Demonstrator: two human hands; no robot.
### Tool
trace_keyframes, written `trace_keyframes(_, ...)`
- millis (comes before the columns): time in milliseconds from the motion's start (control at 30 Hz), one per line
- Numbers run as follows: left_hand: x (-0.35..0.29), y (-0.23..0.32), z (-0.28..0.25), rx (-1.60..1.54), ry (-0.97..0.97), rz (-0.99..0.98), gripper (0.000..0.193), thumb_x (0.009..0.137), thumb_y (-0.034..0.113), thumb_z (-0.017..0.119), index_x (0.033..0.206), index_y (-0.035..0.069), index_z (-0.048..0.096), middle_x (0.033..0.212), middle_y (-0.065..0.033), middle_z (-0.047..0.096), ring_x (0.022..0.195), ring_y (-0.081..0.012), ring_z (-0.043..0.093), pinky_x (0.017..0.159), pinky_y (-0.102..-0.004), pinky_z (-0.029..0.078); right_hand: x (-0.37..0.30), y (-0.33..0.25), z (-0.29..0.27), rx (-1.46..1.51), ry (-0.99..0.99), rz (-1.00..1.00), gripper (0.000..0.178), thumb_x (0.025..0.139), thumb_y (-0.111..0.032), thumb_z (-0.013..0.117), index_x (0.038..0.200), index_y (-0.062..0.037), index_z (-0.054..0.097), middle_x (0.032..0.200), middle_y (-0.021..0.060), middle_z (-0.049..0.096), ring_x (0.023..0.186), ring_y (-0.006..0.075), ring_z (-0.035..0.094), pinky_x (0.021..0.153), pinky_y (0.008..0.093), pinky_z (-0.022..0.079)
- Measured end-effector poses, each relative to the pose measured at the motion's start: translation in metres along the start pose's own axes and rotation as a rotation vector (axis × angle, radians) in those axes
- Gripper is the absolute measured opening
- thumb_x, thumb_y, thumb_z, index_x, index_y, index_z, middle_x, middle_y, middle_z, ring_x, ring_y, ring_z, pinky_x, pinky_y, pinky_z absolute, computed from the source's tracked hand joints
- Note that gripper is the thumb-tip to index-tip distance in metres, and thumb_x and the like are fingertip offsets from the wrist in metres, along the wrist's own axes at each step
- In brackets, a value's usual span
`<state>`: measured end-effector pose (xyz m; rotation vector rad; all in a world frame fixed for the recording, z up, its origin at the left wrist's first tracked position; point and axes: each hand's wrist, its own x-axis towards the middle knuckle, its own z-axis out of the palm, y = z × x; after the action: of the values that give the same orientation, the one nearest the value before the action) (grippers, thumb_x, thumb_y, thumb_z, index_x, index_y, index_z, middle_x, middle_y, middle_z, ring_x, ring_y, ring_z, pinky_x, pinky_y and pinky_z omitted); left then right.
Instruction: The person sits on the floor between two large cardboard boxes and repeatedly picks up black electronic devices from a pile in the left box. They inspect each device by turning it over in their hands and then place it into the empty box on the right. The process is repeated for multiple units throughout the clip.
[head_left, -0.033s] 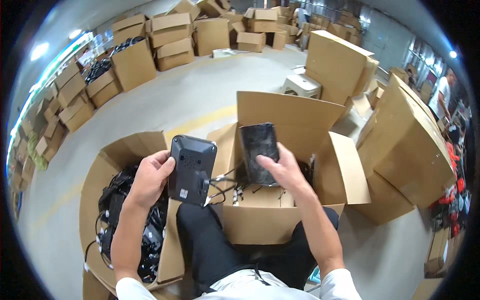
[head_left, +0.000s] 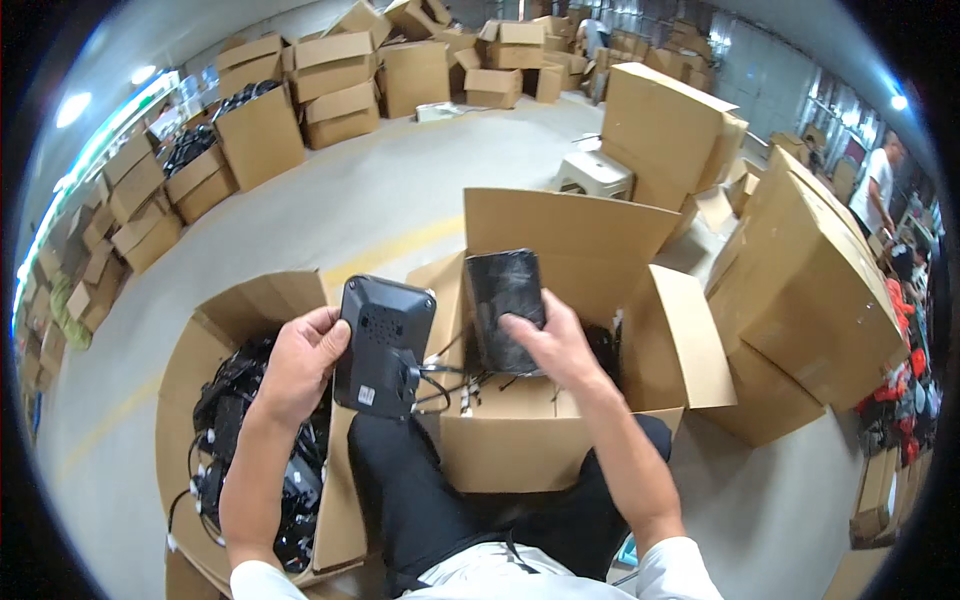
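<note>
My left hand (head_left: 302, 368) grips the left edge of a black, rectangular electronic device (head_left: 388, 325), thumb on its near face. That device has a small speaker-like grille, corner screws, a white label and black cables (head_left: 436, 388) coming off its right side. In my right hand (head_left: 552, 338) is a flat black slab (head_left: 492, 300) with a scuffed, shiny surface, perhaps wrapped in film; its kind is unclear. The slab is over an open cardboard box (head_left: 560, 222), partly hiding the cables and dark items inside. The two held things are a little apart.
At my left stands an open carton (head_left: 175, 440) full of black devices and cables (head_left: 225, 425). Large cartons (head_left: 800, 310) lean at the right, near a white stool (head_left: 598, 175). Stacked boxes (head_left: 335, 75) line the back. Another person (head_left: 880, 190) stands at far right.
The black slab in my right hand has shifted slightly left and is held more upright. My left hand keeps its hold on the device. The whole view has shifted a little.
</note>
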<state>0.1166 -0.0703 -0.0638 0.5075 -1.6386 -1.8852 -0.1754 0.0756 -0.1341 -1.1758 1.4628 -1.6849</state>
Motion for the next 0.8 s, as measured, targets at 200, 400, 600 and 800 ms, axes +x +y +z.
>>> trace_keyframes(200, 0.005, 0.021, 0.057, 0.608, -0.240, 0.019, 0.025, 0.100, 0.014, 0.064, 0.115, -0.006, 0.067, 0.099, -0.0081, 0.072, 0.090, -0.0130, 0.065, 0.082, -0.0287, 0.053, -0.004, -0.033, 0.004, -0.099, -0.326, 0.099, 0.044, 0.097, -0.012, 0.071, 0.135, 0.0027, 0.053, 0.111, 0.0046, 0.066, 0.102, 0.0106, 0.058, 0.089, 0.0281, 0.052)
trace_keyframes(400, 0.015, -0.002, 0.091, 0.992, -0.645, 0.192, 0.026, 0.100, 0.018, 0.061, 0.114, -0.003, 0.069, 0.107, -0.0220, 0.071, 0.100, -0.0395, 0.067, 0.085, -0.0444, 0.053, -0.025, -0.025, 0.001, -0.063, -0.711, 0.223, 0.044, 0.106, -0.023, 0.058, 0.140, 0.0035, 0.055, 0.125, 0.0072, 0.068, 0.114, 0.0124, 0.057, 0.102, 0.0313, 0.047)
trace_keyframes(600, 0.017, -0.035, 0.093, 0.878, -0.582, 0.043, 0.024, 0.101, 0.017, 0.060, 0.108, -0.003, 0.071, 0.098, -0.0226, 0.071, 0.091, -0.0396, 0.068, 0.082, -0.0445, 0.054, -0.088, 0.018, 0.001, 0.428, -0.493, 0.342, 0.064, 0.108, -0.047, 0.047, 0.149, 0.0014, 0.047, 0.137, 0.0070, 0.059, 0.125, 0.0141, 0.052, 0.109, 0.0303, 0.040)
trace_keyframes(800, 0.022, -0.055, 0.105, 0.924, -0.546, 0.093, 0.028, 0.094, 0.017, 0.069, 0.114, -0.002, 0.069, 0.108, -0.0212, 0.068, 0.097, -0.0376, 0.066, 0.086, -0.0420, 0.052, -0.126, 0.019, 0.023, 0.335, -0.224, 0.381, 0.077, 0.090, -0.028, 0.077, 0.150, 0.0049, 0.041, 0.130, 0.0109, 0.059, 0.117, 0.0158, 0.056, 0.103, 0.0310, 0.045)
